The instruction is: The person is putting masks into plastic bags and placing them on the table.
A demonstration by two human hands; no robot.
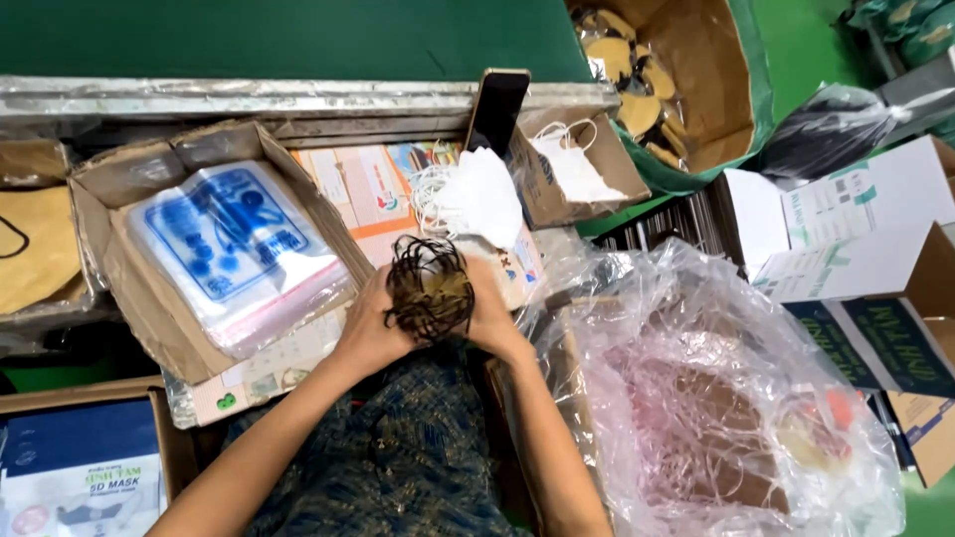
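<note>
Both hands hold a stack of tan face masks (443, 291) with dark ear loops bunched over the top, just above my lap. My left hand (366, 326) grips the stack's left side and my right hand (494, 316) its right side. A pile of white masks (480, 195) with white loops lies just beyond the stack on a printed flat carton (364, 195). To the left, an open cardboard box (104, 261) holds a stack of clear plastic pouches with blue print (234, 249).
A dark phone (496, 107) stands upright behind the white masks. A small box (568, 167) holds more white masks. At right, a clear plastic bag (716, 398) lines a carton of brown masks. A large box of tan masks (696, 80) sits far right. Printed cartons (875, 328) stand at the right edge.
</note>
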